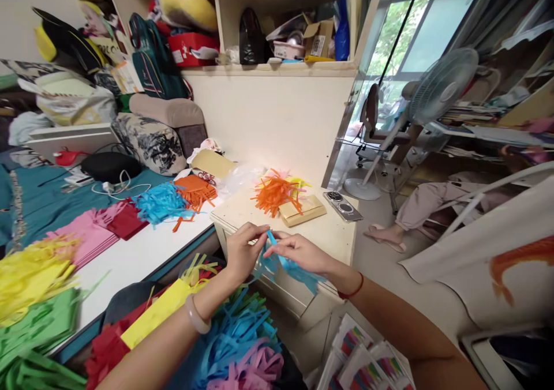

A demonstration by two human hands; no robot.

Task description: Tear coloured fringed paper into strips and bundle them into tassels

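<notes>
Blue fringed tissue paper (303, 276) hangs between my hands, above the corner of the cream cabinet (341, 234). My left hand (243, 251) pinches the narrow rolled top of it between thumb and fingertips. From the other side, my right hand (305, 252) grips the same blue paper, its fingers curled over the strip. Loose strands trail down below both hands. Just beyond them are an orange fringed bundle (272, 194) and a tan folded pouch (302, 210). Under my forearms lie more blue fringe (238, 326), pink fringe (251, 367) and a yellow paper piece (158, 312).
On the white board (142, 251) at left are pink sheets (93, 237), yellow fringe (38, 269), green paper (43, 321) and blue fringe (160, 201). A phone (343, 206) rests on the cabinet. Printed packets (367, 358) sit low right. A fan (441, 87) and a seated person's leg (424, 205) are beyond.
</notes>
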